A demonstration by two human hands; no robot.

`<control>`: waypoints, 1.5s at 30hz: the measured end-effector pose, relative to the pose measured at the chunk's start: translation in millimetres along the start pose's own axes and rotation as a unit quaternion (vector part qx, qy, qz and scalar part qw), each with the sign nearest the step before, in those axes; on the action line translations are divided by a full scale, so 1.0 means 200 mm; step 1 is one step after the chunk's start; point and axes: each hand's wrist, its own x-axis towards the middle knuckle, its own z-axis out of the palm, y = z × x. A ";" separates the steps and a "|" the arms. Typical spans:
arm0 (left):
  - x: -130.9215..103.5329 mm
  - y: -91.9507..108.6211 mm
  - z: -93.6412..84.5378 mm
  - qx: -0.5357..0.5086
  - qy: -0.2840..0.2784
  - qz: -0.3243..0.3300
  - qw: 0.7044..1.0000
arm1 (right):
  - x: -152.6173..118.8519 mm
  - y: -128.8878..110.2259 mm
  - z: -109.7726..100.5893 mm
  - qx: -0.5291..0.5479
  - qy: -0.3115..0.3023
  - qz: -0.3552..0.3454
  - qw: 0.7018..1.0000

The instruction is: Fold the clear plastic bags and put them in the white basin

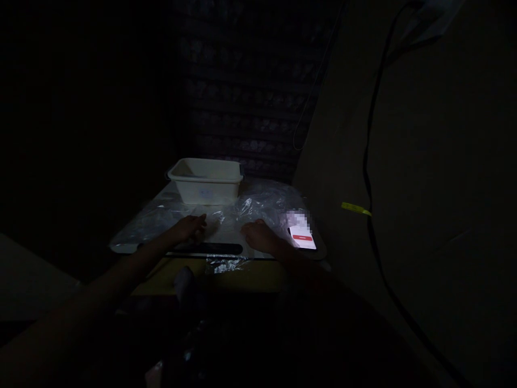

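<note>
Thin clear plastic [258,205] lies crumpled over a white tabletop, and a strip of it hangs past the front edge. My left hand [189,229] is over the plastic left of the middle, its fingers curled as in a pinch. To the right, my right hand [258,236] is closed with its knuckles up, at the plastic between the two hands. Darkness hides the fingertips, so the exact hold is hard to see. A cream plastic tub [208,188] with dark side handles stands behind my hands.
A lit phone [302,234] lies right of my right hand. A long dark bar [210,248] runs along the table's front edge. On the right, a black cable [368,161] with a yellow tag [355,209] hangs by the wall. The surroundings are very dark.
</note>
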 end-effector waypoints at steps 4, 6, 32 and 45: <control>0.01 -0.01 0.00 -0.043 0.032 0.053 0.997 | -0.02 0.00 0.01 -0.018 -0.005 -0.006 1.000; 0.01 -0.01 -0.01 -0.057 0.047 0.081 0.994 | -0.03 0.01 0.01 -0.016 -0.004 -0.007 1.000; 0.01 -0.01 -0.01 0.205 0.048 0.196 0.958 | -0.06 0.02 -0.02 0.013 0.050 0.041 0.998; -0.20 -0.13 0.14 0.501 0.016 0.354 0.790 | -0.16 0.02 -0.01 0.043 0.026 -0.011 0.999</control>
